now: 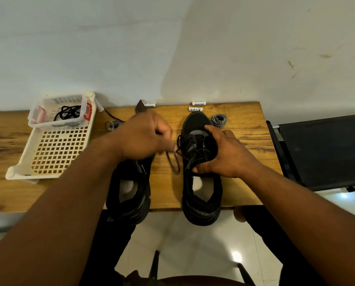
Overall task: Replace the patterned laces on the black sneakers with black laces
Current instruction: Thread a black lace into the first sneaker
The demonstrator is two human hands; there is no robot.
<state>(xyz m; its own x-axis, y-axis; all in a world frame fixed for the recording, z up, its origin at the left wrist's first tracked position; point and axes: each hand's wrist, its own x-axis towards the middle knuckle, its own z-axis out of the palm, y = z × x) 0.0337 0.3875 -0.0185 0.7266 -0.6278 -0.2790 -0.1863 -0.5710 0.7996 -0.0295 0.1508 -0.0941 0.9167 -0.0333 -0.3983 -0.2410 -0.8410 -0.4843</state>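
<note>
Left hand (145, 137) pinches the loose end of the black lace (173, 162), fingers curled tight, while the right hand (226, 151) clamps over the tongue of the right shoe (201, 182) to steady it on the table (244, 129). I reckon a hard tug could leave the ends uneven or drag the shoe, since its heel hangs off the edge. The lace is thin round cord, the shoe matte mesh with a chunky sole. The left shoe (129, 195) sits just beside it, apparently unlaced. A patterned lace (219, 120) lies coiled by the toe, another (112, 124) near the white lattice basket (55, 153), where a spare lace (69, 113) waits in a tub.
</note>
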